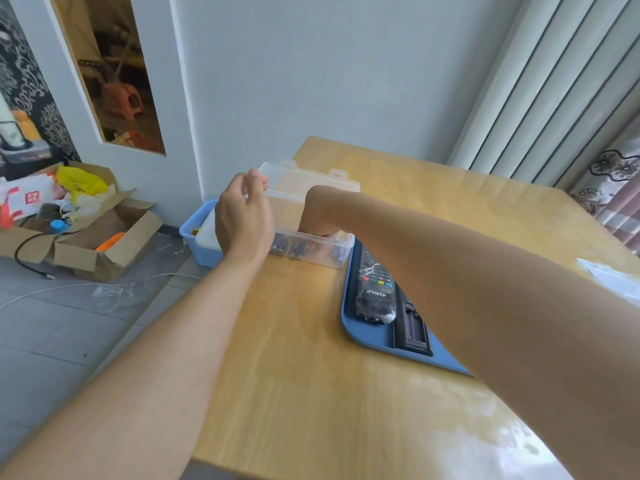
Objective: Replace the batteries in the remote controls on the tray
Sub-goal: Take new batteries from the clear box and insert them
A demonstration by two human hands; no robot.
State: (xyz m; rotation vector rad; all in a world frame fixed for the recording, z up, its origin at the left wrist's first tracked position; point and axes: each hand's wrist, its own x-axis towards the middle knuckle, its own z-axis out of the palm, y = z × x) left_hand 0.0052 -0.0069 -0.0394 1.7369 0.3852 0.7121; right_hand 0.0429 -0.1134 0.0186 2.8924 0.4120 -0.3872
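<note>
- Head view: we see both bare arms reaching to a clear plastic box (311, 249) at the far left corner of the wooden bench (311, 375).
- Left hand (242, 216) is at the box's left end, fingers (258, 180) pinching the edge of the open lid (311, 178).
- Right hand (317, 216) is plunged into the box; its fingers are hidden by the wrist, so we can't tell if they're clenched on anything.
- Batteries (297, 251) lie along the box's near wall.
- Blue tray (367, 337) sits just right of the box, touching its near right corner.
- Two remotes on the tray: one wrapped in clear film (375, 292), one black with its battery bay open (414, 327) just right of it.
</note>
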